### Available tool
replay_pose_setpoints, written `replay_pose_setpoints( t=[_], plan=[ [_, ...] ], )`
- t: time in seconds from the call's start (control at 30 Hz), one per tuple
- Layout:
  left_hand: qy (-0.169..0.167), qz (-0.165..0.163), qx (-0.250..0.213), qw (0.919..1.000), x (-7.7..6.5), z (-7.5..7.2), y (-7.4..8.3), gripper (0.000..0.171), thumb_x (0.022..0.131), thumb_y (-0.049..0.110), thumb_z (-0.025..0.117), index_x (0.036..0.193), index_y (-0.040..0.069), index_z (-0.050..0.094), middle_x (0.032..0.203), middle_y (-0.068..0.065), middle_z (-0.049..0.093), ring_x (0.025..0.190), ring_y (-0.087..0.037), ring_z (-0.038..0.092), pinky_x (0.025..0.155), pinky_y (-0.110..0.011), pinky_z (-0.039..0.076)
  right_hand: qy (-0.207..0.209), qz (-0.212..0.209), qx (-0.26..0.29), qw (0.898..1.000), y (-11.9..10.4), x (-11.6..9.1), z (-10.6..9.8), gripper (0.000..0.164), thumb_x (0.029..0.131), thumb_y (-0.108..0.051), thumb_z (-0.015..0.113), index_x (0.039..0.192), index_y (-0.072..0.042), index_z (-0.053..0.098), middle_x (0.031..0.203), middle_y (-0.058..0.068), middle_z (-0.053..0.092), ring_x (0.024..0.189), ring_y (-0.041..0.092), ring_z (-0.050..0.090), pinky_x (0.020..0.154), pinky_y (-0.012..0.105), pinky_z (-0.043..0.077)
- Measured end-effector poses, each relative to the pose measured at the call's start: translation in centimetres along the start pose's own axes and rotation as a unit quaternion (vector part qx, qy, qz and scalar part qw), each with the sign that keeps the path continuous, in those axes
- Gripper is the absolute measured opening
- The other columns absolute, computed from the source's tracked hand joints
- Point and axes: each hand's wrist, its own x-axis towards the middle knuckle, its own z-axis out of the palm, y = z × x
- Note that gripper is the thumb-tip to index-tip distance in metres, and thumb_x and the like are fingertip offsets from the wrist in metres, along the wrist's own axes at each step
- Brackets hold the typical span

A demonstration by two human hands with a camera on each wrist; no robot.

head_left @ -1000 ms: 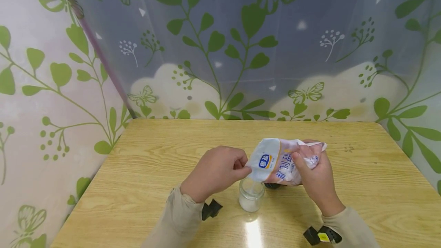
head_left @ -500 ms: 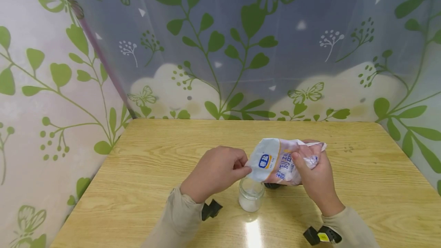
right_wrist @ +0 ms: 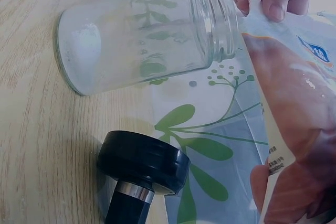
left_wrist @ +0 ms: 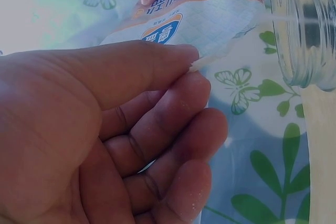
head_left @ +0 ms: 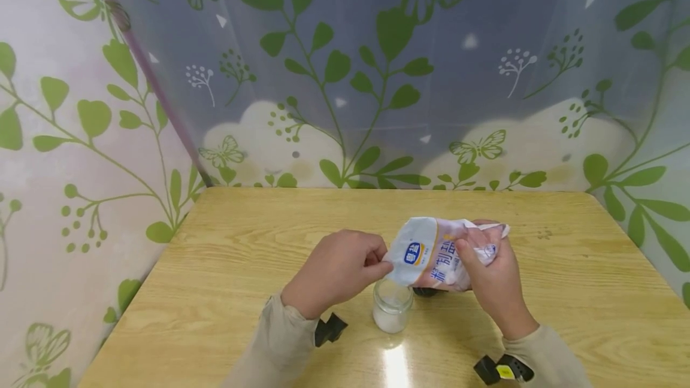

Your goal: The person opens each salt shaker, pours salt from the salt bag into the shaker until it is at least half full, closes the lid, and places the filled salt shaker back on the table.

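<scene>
A pink and pale-blue salt bag (head_left: pixel 415 250) is tilted over an upright glass jar (head_left: pixel 392 310), its pale end toward the left. My left hand (head_left: pixel 345 268) pinches the corner of that end between thumb and index finger, the other fingers curled loosely in the left wrist view. My right hand (head_left: pixel 498 283) grips the bag's crumpled other end, thumb on the printed face. From the bag's edge a thin white stream crosses the jar's mouth (left_wrist: pixel 304 24) in the left wrist view. White salt (right_wrist: pixel 84 45) lies at the jar's bottom in the right wrist view.
Beside the jar stands a black round-topped object (right_wrist: pixel 144 158) with a metal collar and a black stem; the bag mostly covers it in the head view. All rest on a wood-grain table (head_left: pixel 242 226). Leaf-patterned cloth (head_left: pixel 334 76) hangs behind and at both sides.
</scene>
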Motion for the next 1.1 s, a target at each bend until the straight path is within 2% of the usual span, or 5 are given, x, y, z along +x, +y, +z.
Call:
replay_pose_setpoints(
  t=[0.9, 1.03, 1.1],
  plan=[
    [-0.007, -0.001, 0.007, 0.9999, -0.01, -0.01, 0.04, 0.014, 0.097, 0.027, 0.072, 0.087, 0.018, 0.074, 0.076, 0.014, 0.067, 0.066, 0.001, 0.057, 0.063, -0.022, 0.049, -0.003, 0.013, -0.017, 1.000, 0.11, 0.05, -0.10, 0.032, 0.098, -0.005, 0.066, 0.125, 0.003, 0.051, 0.089, -0.016, 0.065, 0.080, 0.001, 0.066, 0.065, 0.020, 0.056],
    [-0.005, 0.002, 0.009, 0.9999, -0.03, 0.03, 0.05, 0.013, 0.097, 0.026, 0.072, 0.087, 0.018, 0.074, 0.075, 0.014, 0.067, 0.065, 0.001, 0.056, 0.063, -0.021, 0.049, -0.013, 0.001, 0.006, 1.000, 0.13, -0.01, -0.06, 0.024, 0.102, -0.006, 0.060, 0.123, 0.000, 0.049, 0.088, -0.013, 0.066, 0.078, 0.003, 0.067, 0.063, 0.022, 0.056],
    [-0.004, 0.005, 0.011, 0.9999, -0.03, 0.07, 0.07, 0.014, 0.097, 0.026, 0.072, 0.086, 0.018, 0.074, 0.074, 0.014, 0.066, 0.064, 0.001, 0.056, 0.062, -0.021, 0.048, -0.021, -0.002, 0.051, 0.998, 0.08, 0.02, 0.00, 0.015, 0.106, -0.010, 0.053, 0.120, -0.006, 0.048, 0.087, -0.009, 0.066, 0.075, 0.005, 0.067, 0.062, 0.022, 0.055]
  ],
)
